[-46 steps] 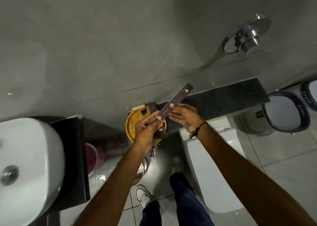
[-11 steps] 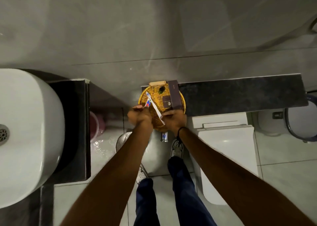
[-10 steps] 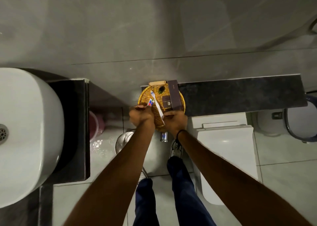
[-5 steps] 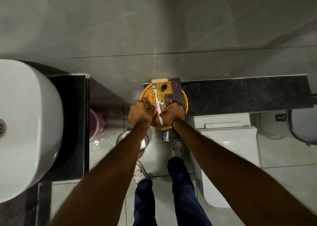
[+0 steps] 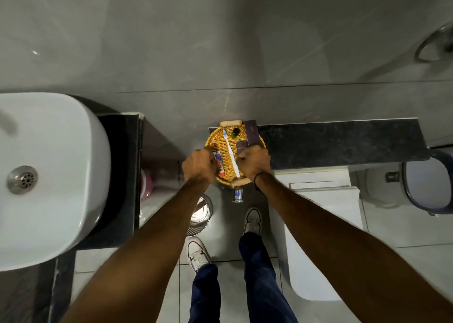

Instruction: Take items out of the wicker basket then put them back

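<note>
The round wicker basket (image 5: pixel 215 136) sits on the left end of a black ledge (image 5: pixel 338 141). In it lie a white toothbrush (image 5: pixel 229 148), a small toothpaste tube (image 5: pixel 220 162), a small dark bottle (image 5: pixel 235 132) and two purple boxes (image 5: pixel 252 132). My left hand (image 5: pixel 199 167) is curled at the basket's left rim, fingertips on the toothpaste tube. My right hand (image 5: pixel 255 162) is curled at the right side, thumb and fingers against the toothbrush handle. Both hands hide part of the rim.
A white sink (image 5: pixel 49 175) on a black counter fills the left. A white toilet tank (image 5: pixel 318 195) stands below the ledge. On the floor are a steel bin (image 5: pixel 199 214), a small clear bottle (image 5: pixel 237 194) and a blue-rimmed bucket (image 5: pixel 429 183).
The long purple box went into the basket. My hands then lowered the toothbrush and toothpaste tube down flat into the basket, the toothbrush turning from slanted to nearly straight.
</note>
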Demonstrator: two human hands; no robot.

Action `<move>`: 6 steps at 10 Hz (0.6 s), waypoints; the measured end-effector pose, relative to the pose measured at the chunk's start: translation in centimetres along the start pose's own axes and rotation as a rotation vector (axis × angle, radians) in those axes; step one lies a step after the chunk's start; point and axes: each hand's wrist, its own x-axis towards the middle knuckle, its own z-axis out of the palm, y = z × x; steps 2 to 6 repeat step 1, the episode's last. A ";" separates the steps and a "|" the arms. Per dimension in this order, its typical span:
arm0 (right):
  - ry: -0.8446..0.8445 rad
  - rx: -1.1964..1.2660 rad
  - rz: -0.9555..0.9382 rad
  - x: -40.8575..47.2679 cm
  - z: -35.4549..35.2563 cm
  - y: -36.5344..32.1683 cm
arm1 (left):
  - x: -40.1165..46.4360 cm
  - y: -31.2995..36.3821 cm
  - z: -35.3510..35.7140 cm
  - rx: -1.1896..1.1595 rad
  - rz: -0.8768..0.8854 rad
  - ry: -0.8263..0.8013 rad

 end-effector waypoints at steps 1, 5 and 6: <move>0.095 -0.044 -0.063 -1.8 -3.3 -1.8 | -1.5 -0.6 -4.0 0.008 0.095 0.075; 0.095 -0.044 -0.063 -1.8 -3.3 -1.8 | -1.5 -0.6 -4.0 0.008 0.095 0.075; 0.095 -0.044 -0.063 -1.8 -3.3 -1.8 | -1.5 -0.6 -4.0 0.008 0.095 0.075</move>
